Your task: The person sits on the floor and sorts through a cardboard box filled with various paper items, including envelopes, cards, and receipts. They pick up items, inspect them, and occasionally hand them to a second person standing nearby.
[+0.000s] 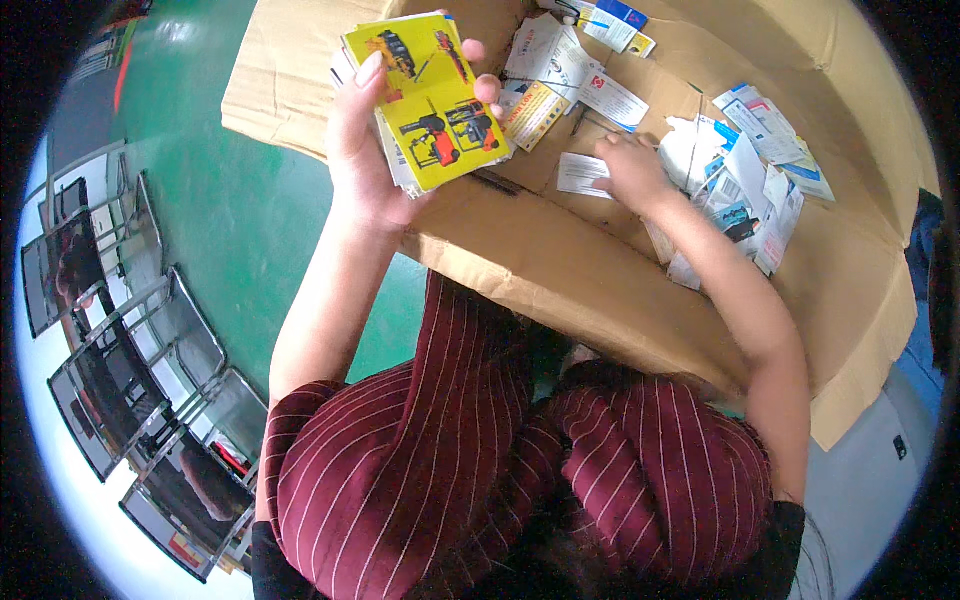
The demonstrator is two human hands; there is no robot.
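Observation:
My left hand point(365, 150) is closed round a stack of cards, held up over the near left edge of the cardboard box point(560, 285). A yellow card point(428, 105) printed with small machines lies on top of that stack. Inside the box, my right hand point(635, 170) reaches down to a white card point(581, 175); its fingertips are at the card's right end. Whether they grip it I cannot make out. Beyond it lie another white card point(612, 101) with a red mark and a yellow-and-white card point(535, 115).
More loose cards and papers point(760, 125) lie in a heap on the box's right side. A blue card point(621, 14) sits by the far wall. At left, several metal-framed chairs point(110, 390) stand along the green floor point(225, 200). The box's flaps stick outward.

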